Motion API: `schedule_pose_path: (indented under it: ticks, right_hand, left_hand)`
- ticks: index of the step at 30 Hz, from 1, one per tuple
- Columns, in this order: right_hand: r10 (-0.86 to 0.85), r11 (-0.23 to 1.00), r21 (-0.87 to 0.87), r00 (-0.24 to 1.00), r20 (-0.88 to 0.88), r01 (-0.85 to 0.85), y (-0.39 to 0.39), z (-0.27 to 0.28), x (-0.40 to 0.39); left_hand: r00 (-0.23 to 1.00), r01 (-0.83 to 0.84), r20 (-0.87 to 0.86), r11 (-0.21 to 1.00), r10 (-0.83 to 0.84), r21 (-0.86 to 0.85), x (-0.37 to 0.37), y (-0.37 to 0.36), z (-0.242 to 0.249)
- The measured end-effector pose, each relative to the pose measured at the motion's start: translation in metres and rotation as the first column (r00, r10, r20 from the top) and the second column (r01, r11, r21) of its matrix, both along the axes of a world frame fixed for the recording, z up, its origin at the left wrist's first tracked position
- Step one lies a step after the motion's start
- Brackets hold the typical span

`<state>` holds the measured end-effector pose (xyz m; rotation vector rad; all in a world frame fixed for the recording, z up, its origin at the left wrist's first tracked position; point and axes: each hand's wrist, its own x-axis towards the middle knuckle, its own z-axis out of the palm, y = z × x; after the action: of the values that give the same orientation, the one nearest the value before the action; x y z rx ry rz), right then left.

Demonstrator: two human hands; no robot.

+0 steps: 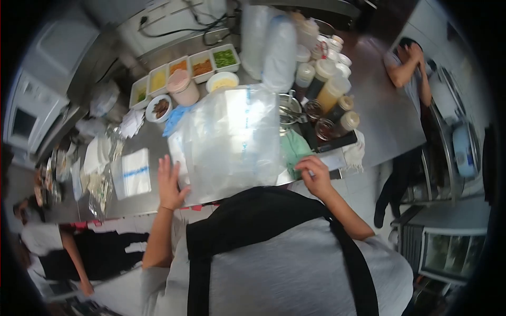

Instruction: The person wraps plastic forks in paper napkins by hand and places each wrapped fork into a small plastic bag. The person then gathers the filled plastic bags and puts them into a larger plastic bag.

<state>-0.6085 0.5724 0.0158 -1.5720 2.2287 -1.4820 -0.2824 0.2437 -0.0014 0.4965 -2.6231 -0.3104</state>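
In front of me on the steel worktop lies a large clear plastic bag (211, 152) with a blue printed strip. My left hand (171, 185) is open at the bag's left edge, fingers spread and nothing in them. At the right, my right hand (314, 175) hovers near a green cloth (296, 150), its fingers loosely bent and apart, with nothing visible in them. A blue cloth or glove (175, 120) shows behind the bag's left side. Further left is a flat stack of white bags with a blue stripe (136, 173).
White trays of chopped food (202, 67) line the back, with a pink-topped tub (182, 88) before them. Several sauce bottles (336, 90) crowd the right side. One person (406, 79) stands at the right, another (45, 245) at the left. A white towel (354, 152) hangs near the edge.
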Motion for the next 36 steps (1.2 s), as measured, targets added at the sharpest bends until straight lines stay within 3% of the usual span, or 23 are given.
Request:
schedule_pose_path:
  ticks: [3, 6, 7, 10, 13, 17, 22, 26, 29, 30, 32, 35, 36]
  right_hand:
    - [0.036, 0.999, -0.037, 0.999, -0.002, -0.036, -0.008, -0.004, 0.01]
    - [0.012, 0.995, -0.101, 0.999, -0.046, -0.017, -0.016, 0.003, 0.009]
    - [-0.007, 0.994, -0.109, 0.999, -0.054, 0.001, -0.017, 0.005, 0.008]
    - [-0.026, 0.993, -0.118, 0.998, -0.056, 0.019, -0.015, 0.002, 0.005]
    - [-0.026, 0.991, -0.133, 0.993, -0.114, 0.011, -0.02, -0.011, 0.003]
    - [-0.002, 0.998, -0.062, 0.976, -0.217, -0.012, -0.026, -0.031, 0.002]
    - [0.02, 0.995, 0.098, 0.96, -0.28, 0.008, -0.03, -0.052, 0.0]
    - [0.032, 0.986, 0.165, 0.965, -0.259, 0.012, -0.032, -0.057, -0.002]
    - [0.011, 0.997, 0.075, 0.973, -0.231, 0.007, -0.032, -0.05, -0.002]
    - [-0.001, 0.999, 0.049, 0.969, -0.247, 0.014, -0.032, -0.05, -0.002]
    - [-0.028, 1.0, 0.0, 0.961, -0.275, 0.029, -0.03, -0.05, -0.001]
    - [-0.03, 0.999, -0.021, 0.967, -0.253, 0.025, -0.029, -0.046, 0.001]
    - [-0.022, 1.0, -0.01, 0.971, -0.24, 0.02, -0.029, -0.045, 0.0]
  left_hand:
    - [0.966, -0.108, 0.231, 0.993, 0.116, -0.048, -0.052, 0.027, 0.001]
    - [0.97, -0.219, 0.108, 0.976, 0.218, -0.001, -0.074, 0.017, -0.019]
    - [0.981, -0.187, -0.045, 0.98, 0.191, 0.074, -0.077, 0.016, -0.019]
    - [0.946, -0.195, -0.244, 0.976, 0.213, 0.096, -0.072, 0.008, -0.015]
    - [0.898, -0.254, -0.33, 0.955, 0.291, 0.15, -0.067, 0.004, -0.005]
    - [0.956, -0.268, -0.104, 0.96, 0.276, 0.082, -0.081, 0.006, 0.006]
    - [0.922, -0.297, 0.26, 0.955, 0.286, 0.003, -0.114, 0.03, -0.01]
    - [0.906, -0.317, 0.286, 0.948, 0.312, -0.032, -0.118, 0.032, -0.009]
    - [0.941, -0.331, 0.081, 0.944, 0.328, 0.017, -0.111, 0.025, -0.019]
    - [0.944, -0.255, -0.186, 0.961, 0.271, 0.109, -0.116, 0.024, -0.021]
    - [0.725, -0.038, -0.666, 0.976, 0.175, 0.214, -0.124, 0.022, -0.026]
    - [0.844, -0.345, -0.391, 0.93, 0.366, 0.126, -0.092, 0.022, -0.003]
    - [0.835, -0.368, -0.39, 0.921, 0.388, 0.129, -0.082, 0.019, -0.003]
